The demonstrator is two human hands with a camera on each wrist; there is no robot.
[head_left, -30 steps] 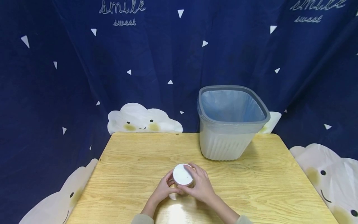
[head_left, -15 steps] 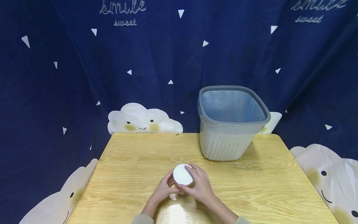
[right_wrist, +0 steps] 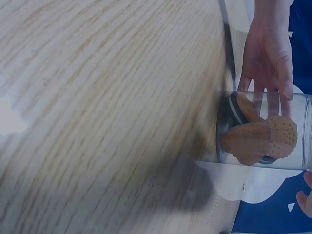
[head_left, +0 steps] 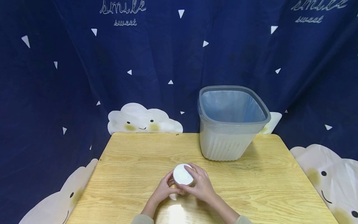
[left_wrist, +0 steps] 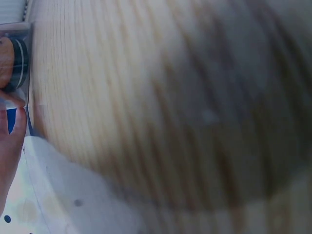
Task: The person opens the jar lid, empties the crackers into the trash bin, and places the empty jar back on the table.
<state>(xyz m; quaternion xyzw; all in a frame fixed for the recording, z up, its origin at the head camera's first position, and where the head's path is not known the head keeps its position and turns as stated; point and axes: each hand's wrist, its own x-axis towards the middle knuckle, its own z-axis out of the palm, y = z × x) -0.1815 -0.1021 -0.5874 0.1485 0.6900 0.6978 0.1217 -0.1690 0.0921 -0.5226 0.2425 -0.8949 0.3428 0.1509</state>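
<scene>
A clear jar (right_wrist: 302, 112) with a round white lid (head_left: 182, 175) stands upright on the table between my two hands. Through its wall the right wrist view shows several brown cookies (right_wrist: 248, 139), some with a dark band and a pale stripe. My left hand (head_left: 163, 189) grips the jar's side, thumb in front and fingers behind. My right hand (head_left: 202, 185) holds the lid at its right edge, thumb at the near side and fingers over the far side. At the left border of the left wrist view, the jar (left_wrist: 23, 30) is partly cut off.
A pale bin (head_left: 223, 140) with a grey rim and a bag lining stands at the back right of the wooden table (head_left: 134, 161). Behind hangs a dark blue curtain (head_left: 156, 56) with white triangles and smiling clouds.
</scene>
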